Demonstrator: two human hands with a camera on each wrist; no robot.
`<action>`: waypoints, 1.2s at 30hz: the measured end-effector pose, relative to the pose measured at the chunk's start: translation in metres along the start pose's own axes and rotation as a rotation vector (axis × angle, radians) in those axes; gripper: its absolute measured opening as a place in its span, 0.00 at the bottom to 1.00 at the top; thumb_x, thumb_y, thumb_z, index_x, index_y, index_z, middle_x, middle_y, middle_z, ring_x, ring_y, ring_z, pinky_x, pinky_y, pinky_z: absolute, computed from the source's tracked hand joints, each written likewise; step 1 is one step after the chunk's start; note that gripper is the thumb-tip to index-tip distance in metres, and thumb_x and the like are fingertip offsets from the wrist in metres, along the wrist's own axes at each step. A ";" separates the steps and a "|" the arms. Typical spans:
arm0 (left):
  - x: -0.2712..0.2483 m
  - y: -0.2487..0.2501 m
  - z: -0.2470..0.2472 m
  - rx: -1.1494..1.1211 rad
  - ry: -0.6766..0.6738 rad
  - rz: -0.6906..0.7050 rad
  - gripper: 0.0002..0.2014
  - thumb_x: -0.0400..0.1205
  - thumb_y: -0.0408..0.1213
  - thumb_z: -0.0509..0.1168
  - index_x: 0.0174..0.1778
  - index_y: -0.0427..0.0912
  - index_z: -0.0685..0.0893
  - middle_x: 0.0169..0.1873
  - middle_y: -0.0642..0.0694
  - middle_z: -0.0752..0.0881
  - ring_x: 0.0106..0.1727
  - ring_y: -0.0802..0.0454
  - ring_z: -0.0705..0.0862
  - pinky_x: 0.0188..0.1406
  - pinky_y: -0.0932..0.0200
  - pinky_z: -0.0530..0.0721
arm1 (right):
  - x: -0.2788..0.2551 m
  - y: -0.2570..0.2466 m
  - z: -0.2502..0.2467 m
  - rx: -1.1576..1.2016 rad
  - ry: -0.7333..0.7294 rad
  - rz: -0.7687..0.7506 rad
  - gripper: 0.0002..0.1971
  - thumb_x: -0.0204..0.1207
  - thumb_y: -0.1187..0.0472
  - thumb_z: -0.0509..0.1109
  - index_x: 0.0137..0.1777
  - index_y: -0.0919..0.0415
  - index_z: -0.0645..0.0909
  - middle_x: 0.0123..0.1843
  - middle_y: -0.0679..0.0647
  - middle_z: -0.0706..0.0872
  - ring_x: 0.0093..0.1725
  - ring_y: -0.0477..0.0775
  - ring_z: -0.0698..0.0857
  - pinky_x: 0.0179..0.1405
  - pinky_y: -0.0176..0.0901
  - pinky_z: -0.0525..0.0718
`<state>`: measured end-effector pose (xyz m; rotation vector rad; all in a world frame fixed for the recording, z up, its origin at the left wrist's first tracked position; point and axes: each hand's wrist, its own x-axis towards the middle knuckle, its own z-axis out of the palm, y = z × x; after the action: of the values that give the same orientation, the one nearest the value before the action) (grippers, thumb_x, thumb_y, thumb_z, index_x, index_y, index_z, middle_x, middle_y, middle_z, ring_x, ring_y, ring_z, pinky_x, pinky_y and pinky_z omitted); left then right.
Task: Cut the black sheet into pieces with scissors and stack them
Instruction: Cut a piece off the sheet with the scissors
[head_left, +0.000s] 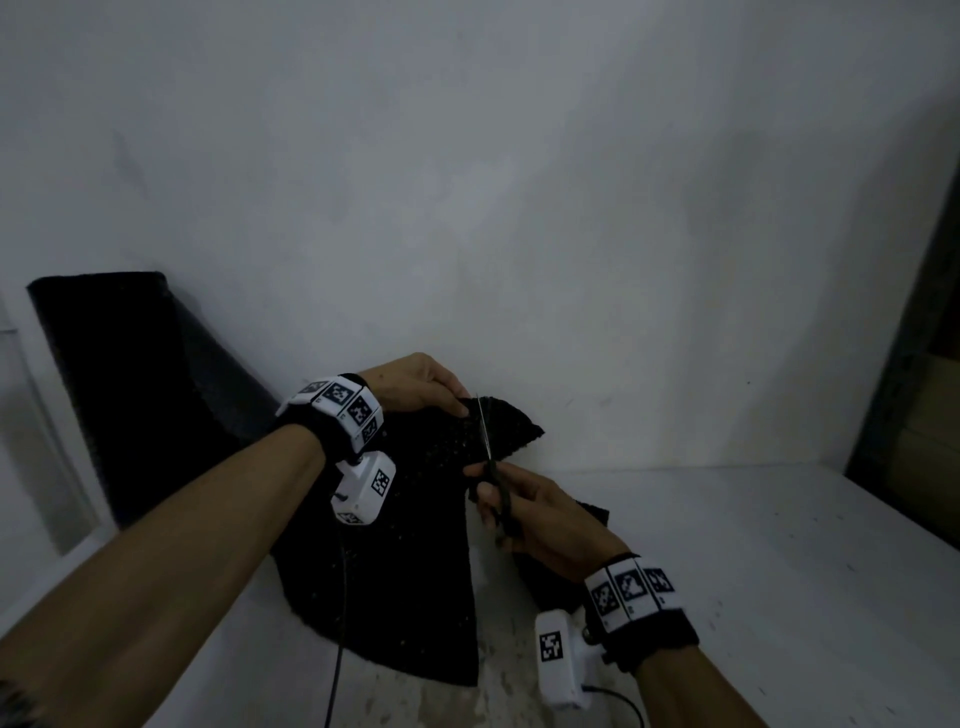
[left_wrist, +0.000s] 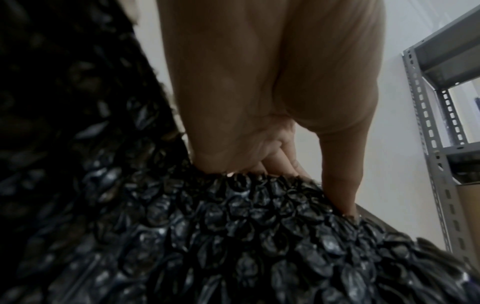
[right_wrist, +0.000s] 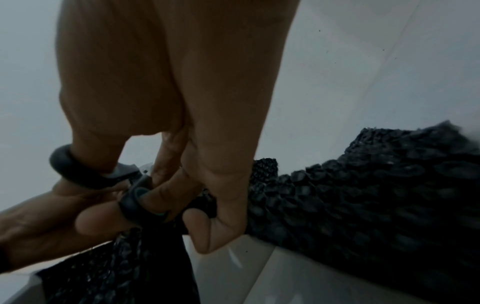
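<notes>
A black bubble-textured sheet (head_left: 405, 551) hangs from a roll and drapes onto the white table (head_left: 753, 561). My left hand (head_left: 415, 384) pinches its raised top edge; in the left wrist view the fingers (left_wrist: 335, 164) grip the black sheet (left_wrist: 233, 236). My right hand (head_left: 540, 519) holds black-handled scissors (head_left: 491, 467), whose blades point up into the sheet near the left fingers. In the right wrist view the thumb and fingers sit in the scissors' handle loops (right_wrist: 135, 197), with the sheet (right_wrist: 363, 195) to the right. A cut strip (head_left: 511, 421) stands right of the blades.
The black roll (head_left: 140, 374) leans against the white wall (head_left: 519, 208) at the left. A grey metal shelving rack (left_wrist: 441, 123) stands to the right. More black material (head_left: 592, 512) lies under my right hand. A cable (head_left: 340, 649) hangs from the left wrist camera.
</notes>
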<state>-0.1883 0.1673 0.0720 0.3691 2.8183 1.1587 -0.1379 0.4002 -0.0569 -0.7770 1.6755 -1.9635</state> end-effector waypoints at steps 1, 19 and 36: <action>0.000 -0.001 0.000 -0.006 -0.001 0.002 0.08 0.76 0.37 0.79 0.49 0.42 0.94 0.46 0.43 0.93 0.47 0.53 0.89 0.58 0.52 0.85 | 0.001 -0.002 -0.001 0.001 -0.003 0.000 0.17 0.83 0.54 0.70 0.70 0.56 0.83 0.40 0.56 0.82 0.39 0.49 0.81 0.35 0.41 0.76; 0.002 -0.009 0.016 0.358 0.168 0.036 0.05 0.79 0.37 0.75 0.50 0.45 0.90 0.49 0.43 0.92 0.52 0.48 0.89 0.57 0.54 0.86 | 0.006 0.000 -0.002 0.021 0.070 -0.038 0.20 0.80 0.51 0.73 0.66 0.63 0.82 0.40 0.61 0.84 0.42 0.55 0.83 0.38 0.46 0.76; -0.041 -0.057 0.084 0.684 0.561 0.454 0.09 0.83 0.46 0.68 0.44 0.45 0.87 0.45 0.51 0.81 0.50 0.52 0.77 0.42 0.54 0.79 | -0.003 0.019 -0.017 -0.177 0.201 -0.090 0.20 0.68 0.58 0.83 0.40 0.62 0.72 0.49 0.75 0.90 0.45 0.64 0.93 0.42 0.50 0.78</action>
<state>-0.1468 0.1758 -0.0288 0.8772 3.7157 0.2875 -0.1473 0.4114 -0.0781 -0.7490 1.9861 -2.0315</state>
